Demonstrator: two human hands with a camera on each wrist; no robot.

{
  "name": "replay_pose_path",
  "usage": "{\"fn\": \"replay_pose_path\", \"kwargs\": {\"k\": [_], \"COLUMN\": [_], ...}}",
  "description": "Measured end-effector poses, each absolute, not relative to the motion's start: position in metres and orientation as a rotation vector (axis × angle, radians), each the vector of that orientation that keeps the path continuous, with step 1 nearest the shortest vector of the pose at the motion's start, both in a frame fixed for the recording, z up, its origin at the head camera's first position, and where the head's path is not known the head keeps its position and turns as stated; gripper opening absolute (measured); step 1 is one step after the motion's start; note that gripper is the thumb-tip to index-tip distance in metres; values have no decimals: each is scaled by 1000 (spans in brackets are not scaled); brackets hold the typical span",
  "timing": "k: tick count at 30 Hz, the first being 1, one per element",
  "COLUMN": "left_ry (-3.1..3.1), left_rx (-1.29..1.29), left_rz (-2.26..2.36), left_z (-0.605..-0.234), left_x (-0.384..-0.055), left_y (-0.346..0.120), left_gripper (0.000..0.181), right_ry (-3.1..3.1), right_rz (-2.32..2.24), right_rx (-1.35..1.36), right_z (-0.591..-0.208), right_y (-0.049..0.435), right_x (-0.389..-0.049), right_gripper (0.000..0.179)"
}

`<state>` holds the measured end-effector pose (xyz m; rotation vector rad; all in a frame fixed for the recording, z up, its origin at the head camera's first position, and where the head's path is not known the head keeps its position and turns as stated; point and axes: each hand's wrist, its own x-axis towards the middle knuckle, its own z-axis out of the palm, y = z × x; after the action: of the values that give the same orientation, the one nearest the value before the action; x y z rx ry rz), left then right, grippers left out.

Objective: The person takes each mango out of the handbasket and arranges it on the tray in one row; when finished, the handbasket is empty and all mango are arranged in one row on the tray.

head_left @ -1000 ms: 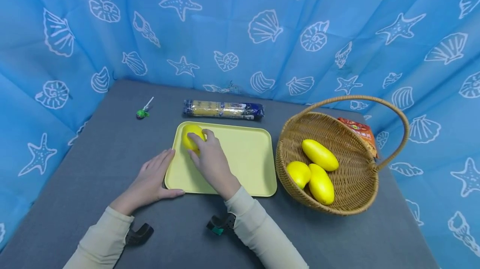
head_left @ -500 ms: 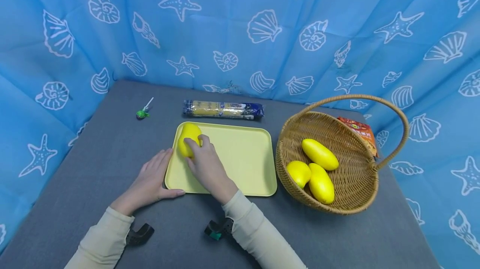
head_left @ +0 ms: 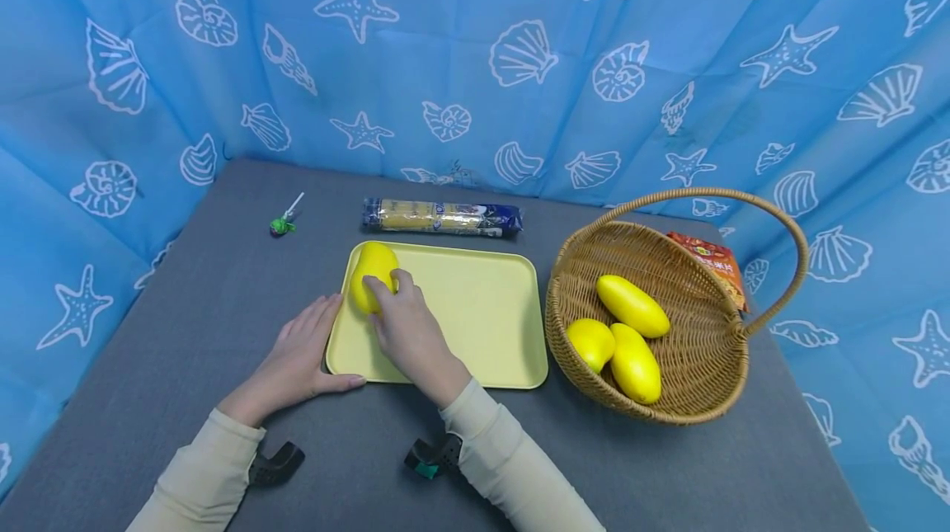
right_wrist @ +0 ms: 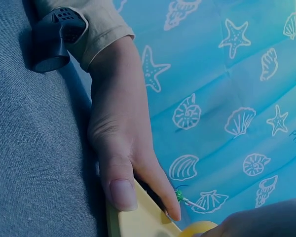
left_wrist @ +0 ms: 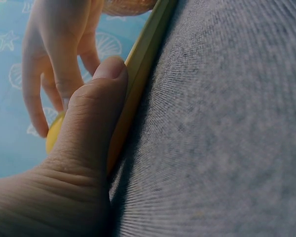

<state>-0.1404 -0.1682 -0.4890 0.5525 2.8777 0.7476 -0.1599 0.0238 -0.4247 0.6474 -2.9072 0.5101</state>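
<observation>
The mango (head_left: 373,261), at the left end of the tray (head_left: 475,309), is pinched by the right grip (head_left: 412,324), left grip (head_left: 295,360) extended against the rim; presumably light, firm and slippery, so hold across its middle

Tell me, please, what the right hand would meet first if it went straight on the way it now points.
The right hand would first meet the yellow fruit it holds; beyond that, probably the far left corner of the tray, though depth is hard to judge.
</observation>
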Motion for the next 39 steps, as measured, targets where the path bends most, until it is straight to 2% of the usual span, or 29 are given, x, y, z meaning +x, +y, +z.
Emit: {"fn": "replay_pose_path", "kwargs": {"k": [39], "left_ry": [2878], "left_rx": [578], "left_rz": [755], "left_z": [-487], "left_x": [-139], "left_y": [-169], "left_gripper": [124], "right_ry": [-2944], "right_rz": [472], "right_rx": [571], "right_z": [-414], "right_y": [19], "right_x": [-155], "right_gripper": [54]}}
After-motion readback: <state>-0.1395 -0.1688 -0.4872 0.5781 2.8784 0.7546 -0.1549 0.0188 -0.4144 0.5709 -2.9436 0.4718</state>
